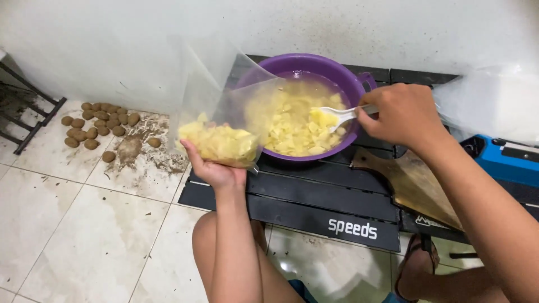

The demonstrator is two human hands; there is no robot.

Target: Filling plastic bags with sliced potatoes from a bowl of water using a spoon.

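Left hand (216, 168) cupped under clear bag (222, 120) of yellow pieces, beside purple basin (352, 84). Right hand (401, 115) closed around white spoon (337, 115), apparently loaded. Advised: bag mouth kept wide, close to rim.

Bright, even overhead light, sharp focus, soft shadows, faint glare on the wet floor tiles (331, 269).

White tiled floor (84, 235), smeared with soil beside a heap of small brown tubers (98, 124). Plain pale wall (348, 25) behind. Low black slatted table (320, 196) set against it, a wooden board (418, 188) laid on top. Black metal frame (28, 115) seen at far left. Lighting even; glare reflected off tiles.
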